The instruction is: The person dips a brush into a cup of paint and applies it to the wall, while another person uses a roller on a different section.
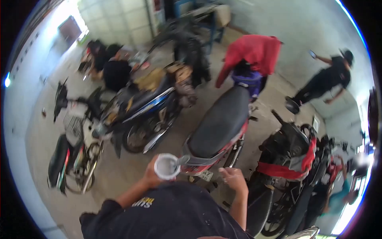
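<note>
In the head view my left hand (152, 173) is wrapped round the side of a white cup (161, 170) near my chest. A greyish, spoon-like utensil (183, 160) sticks out over the cup's right rim; the cup's contents are too blurred to name. My right hand (235, 179) is raised to the right of the cup, apart from it, fingers partly stretched and loosely bent, with nothing visible in them. Just ahead stands a red motorcycle with a long black seat (221, 121); its tail and number plate (206, 175) lie between my hands.
A red cloth (254, 53) drapes the motorcycle's front. A blue-black motorcycle (147, 107) and a smaller one (65, 163) stand left. Dark motorcycles (282, 151) crowd the right. People crouch at the back left (115, 71); a person in black (332, 77) stands by the right wall holding a phone.
</note>
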The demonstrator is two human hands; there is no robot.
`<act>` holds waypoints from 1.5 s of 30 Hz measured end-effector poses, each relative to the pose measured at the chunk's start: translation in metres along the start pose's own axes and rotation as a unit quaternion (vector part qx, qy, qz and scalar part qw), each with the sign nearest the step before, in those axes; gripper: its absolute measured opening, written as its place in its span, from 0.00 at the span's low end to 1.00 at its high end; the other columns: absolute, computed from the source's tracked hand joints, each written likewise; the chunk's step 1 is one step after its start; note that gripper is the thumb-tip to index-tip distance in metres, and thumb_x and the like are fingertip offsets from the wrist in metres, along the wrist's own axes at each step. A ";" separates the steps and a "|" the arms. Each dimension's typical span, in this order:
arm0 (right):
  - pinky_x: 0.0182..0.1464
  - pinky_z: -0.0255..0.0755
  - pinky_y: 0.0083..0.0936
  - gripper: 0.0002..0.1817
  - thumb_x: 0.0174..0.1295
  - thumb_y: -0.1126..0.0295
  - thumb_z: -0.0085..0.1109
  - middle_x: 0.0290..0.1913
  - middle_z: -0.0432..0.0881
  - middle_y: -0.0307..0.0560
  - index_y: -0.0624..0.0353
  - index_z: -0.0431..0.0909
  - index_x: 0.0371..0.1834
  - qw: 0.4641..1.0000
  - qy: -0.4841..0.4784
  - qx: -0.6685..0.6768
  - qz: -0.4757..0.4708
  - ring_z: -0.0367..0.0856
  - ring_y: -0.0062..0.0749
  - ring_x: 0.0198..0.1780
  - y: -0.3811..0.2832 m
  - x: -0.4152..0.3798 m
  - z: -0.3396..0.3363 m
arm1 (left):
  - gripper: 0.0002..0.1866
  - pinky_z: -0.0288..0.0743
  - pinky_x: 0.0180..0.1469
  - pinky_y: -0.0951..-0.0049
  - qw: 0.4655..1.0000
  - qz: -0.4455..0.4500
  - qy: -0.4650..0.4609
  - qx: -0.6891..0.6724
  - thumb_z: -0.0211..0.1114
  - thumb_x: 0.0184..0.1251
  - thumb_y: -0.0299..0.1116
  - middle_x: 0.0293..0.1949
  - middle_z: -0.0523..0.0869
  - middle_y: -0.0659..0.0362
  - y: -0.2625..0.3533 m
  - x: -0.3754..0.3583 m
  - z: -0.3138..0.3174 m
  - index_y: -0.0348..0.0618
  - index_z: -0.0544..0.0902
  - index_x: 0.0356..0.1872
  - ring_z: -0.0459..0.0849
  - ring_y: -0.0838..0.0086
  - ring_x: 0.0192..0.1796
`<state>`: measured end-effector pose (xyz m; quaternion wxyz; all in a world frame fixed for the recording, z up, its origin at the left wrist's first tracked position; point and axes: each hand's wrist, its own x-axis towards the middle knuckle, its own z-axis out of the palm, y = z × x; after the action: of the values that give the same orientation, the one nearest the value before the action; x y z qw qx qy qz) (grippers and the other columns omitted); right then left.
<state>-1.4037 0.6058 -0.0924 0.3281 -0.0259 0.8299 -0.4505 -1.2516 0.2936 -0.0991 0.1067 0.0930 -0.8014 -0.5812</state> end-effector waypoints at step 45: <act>0.52 0.78 0.37 0.25 0.66 0.49 0.62 0.43 0.87 0.59 0.62 0.85 0.50 0.877 0.342 0.114 0.318 0.87 0.44 0.41 0.110 -0.116 0.289 | 0.44 0.74 0.62 0.65 0.878 0.066 -0.459 -0.114 0.87 0.35 0.27 0.52 0.82 0.57 -0.003 0.244 0.002 0.41 0.73 0.59 0.82 0.68 0.56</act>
<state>-1.1205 0.4987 -0.2255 0.1496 0.4329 0.7968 -0.3941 -1.4860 0.2284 -0.0869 -0.2255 -0.2502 -0.6929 -0.6375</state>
